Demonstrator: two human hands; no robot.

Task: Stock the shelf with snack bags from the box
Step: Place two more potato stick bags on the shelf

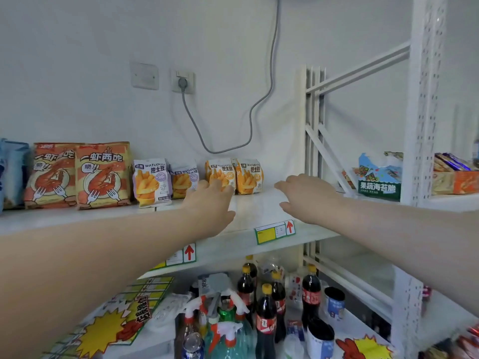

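Observation:
On the white shelf (261, 211) stand two purple fries snack bags (151, 182) and two orange fries snack bags (248, 177), upright against the wall. My left hand (210, 206) reaches over the shelf with fingers spread, its fingertips just in front of the left orange bag (220, 172) and the smaller purple bag (184, 180); it holds nothing. My right hand (308, 198) hovers palm down over the bare right part of the shelf, fingers apart and empty. The box is out of view.
Two large shrimp-cracker bags (77, 174) and a blue bag (13, 172) fill the shelf's left end. A green seaweed snack box (379, 177) sits on the neighbouring rack. Cola bottles (267, 314) and spray bottles (228, 330) crowd the lower shelf. A grey cable (248, 120) hangs on the wall.

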